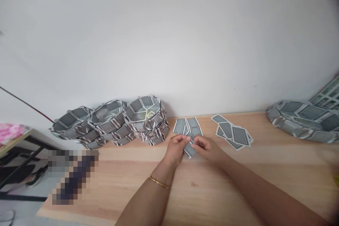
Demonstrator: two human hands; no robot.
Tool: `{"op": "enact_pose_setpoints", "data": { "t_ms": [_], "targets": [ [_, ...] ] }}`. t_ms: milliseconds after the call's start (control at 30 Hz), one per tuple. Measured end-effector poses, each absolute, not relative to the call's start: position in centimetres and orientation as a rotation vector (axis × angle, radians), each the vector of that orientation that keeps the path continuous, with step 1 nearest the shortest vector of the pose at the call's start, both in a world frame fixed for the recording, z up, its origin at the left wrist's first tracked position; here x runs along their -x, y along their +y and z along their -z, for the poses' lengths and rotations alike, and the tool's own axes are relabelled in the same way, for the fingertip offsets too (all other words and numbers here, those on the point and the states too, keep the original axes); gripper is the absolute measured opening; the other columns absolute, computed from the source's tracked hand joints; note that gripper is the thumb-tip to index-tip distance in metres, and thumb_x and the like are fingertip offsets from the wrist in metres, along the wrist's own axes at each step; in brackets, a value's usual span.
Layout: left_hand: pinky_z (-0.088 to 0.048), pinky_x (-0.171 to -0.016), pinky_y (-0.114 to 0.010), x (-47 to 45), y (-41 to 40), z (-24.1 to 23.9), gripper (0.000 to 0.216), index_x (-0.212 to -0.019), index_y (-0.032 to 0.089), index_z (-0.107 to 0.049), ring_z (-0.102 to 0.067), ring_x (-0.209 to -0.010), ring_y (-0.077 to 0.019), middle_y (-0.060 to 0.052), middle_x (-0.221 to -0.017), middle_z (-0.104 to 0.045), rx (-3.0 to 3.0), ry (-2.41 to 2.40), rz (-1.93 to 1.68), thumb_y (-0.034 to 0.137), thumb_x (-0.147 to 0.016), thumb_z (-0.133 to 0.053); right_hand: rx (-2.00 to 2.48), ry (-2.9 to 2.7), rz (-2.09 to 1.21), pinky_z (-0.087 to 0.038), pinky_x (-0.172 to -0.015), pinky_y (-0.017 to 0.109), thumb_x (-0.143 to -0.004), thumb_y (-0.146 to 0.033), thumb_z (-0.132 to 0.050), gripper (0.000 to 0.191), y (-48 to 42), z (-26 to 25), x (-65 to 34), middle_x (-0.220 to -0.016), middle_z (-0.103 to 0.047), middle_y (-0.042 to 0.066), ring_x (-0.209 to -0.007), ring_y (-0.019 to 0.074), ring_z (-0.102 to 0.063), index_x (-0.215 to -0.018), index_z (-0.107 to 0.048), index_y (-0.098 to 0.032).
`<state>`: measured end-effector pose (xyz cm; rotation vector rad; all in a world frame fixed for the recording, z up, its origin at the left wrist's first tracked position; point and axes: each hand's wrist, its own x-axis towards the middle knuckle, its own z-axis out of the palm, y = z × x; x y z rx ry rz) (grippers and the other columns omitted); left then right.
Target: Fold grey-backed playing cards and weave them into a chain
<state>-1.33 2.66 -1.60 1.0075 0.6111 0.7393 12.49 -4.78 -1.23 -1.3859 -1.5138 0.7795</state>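
Note:
Both my hands are over the wooden table, fingers pinched around grey-patterned playing cards (189,152) with pale borders. On the left side of them is my left hand (177,149), with a gold bangle on its wrist. Opposite, my right hand (206,148) has thumb and fingers closed at the cards' right side. The fingers partly cover the cards, so how many there are and how they join cannot be seen. Just beyond the fingertips lies a flat group of similar cards (181,125). A loose, overlapping pile of cards (241,135) rests to the right of my right hand.
Several round baskets of folded cards (144,125) stand stacked at the back left of the wooden table (132,180). Another, wider card basket (286,129) sits at the right. A white wall (201,42) rises behind. Part of the table's left is pixelated.

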Motion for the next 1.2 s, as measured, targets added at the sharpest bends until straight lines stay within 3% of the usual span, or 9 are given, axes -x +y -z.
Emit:
{"op": "enact_pose_setpoints", "data": {
  "t_ms": [300,733,900,1200],
  "targets": [
    [-0.041,-0.071,-0.026,1.1,2.5,1.1,0.030,-0.087,0.012,-0.068,-0.055,-0.072,-0.0124,-0.006,-0.080,-0.065,-0.909,0.456,-0.789,0.037,-0.070,-0.069,1.416,-1.189,-0.692,-0.031,-0.052,0.023,-0.083,-0.043,-0.051,0.029,-4.1,2.0,-12.9,-0.059,-0.039,-0.005,-0.055,0.0104,-0.037,-0.067,-0.043,-0.020],
    [-0.037,-0.063,-0.022,1.0,2.6,1.3,0.023,-0.074,0.011,-0.061,-0.050,-0.062,-0.0090,-0.001,-0.065,-0.059,-0.845,0.528,-0.807,0.033,-0.073,-0.067,1.370,-1.353,-0.881,-0.030,-0.053,0.023,-0.083,-0.045,-0.052,0.034,-4.3,2.3,-13.3,-0.059,-0.037,-0.006,-0.056,0.0097,-0.036,-0.063,-0.041,-0.019],
    [-0.035,-0.060,-0.022,1.0,2.6,1.5,0.027,-0.068,0.012,-0.055,-0.045,-0.058,-0.0077,0.002,-0.061,-0.053,-0.890,0.524,-0.802,0.036,-0.072,-0.067,1.397,-1.287,-0.832,-0.030,-0.052,0.022,-0.084,-0.044,-0.050,0.027,-4.3,1.8,-13.1,-0.058,-0.038,-0.007,-0.054,0.0096,-0.036,-0.072,-0.044,-0.020],
    [-0.033,-0.059,-0.021,1.2,2.9,1.9,0.026,-0.071,0.012,-0.056,-0.043,-0.058,-0.0072,0.002,-0.062,-0.051,-0.936,0.525,-0.760,0.034,-0.070,-0.069,1.392,-1.451,-0.770,-0.032,-0.054,0.023,-0.088,-0.041,-0.044,0.030,-5.0,1.2,-12.9,-0.059,-0.038,-0.005,-0.056,0.0103,-0.038,-0.068,-0.043,-0.020]
  ]
}}
